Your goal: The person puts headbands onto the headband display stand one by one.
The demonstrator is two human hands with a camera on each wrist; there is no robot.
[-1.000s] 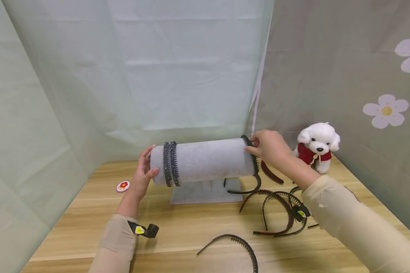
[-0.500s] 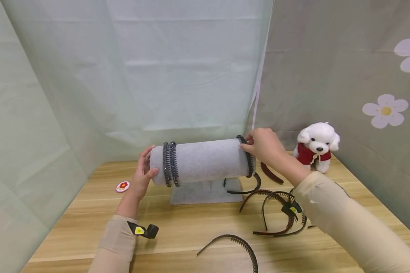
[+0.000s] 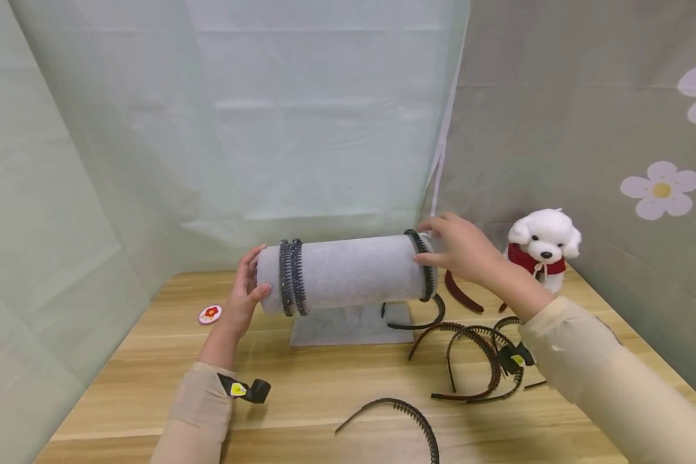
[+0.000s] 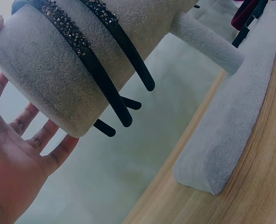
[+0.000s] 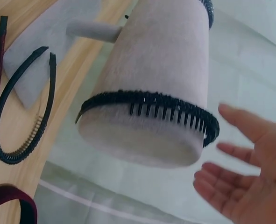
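A grey velvety headband display stand (image 3: 354,270) has a horizontal roll on a post and flat base. My left hand (image 3: 245,293) holds the roll's left end, thumb in front and fingers behind. Two dark sparkly headbands (image 4: 88,51) sit side by side near that end. Around the right end lies a black toothed headband (image 5: 156,100). Next to it my right hand (image 3: 461,248) has its fingers spread, holding nothing; in the right wrist view a gap shows between the fingertips and the headband.
Several loose headbands (image 3: 470,328) lie right of the stand, and one more headband (image 3: 414,415) is at the front. A white plush dog (image 3: 545,238) sits at the back right. A round flower badge (image 3: 210,314) lies on the wooden table (image 3: 301,393) at left.
The black headband has moved slightly left onto the roll's right end. My right hand has let go of it, its fingers now spread. The left hand stays in place.
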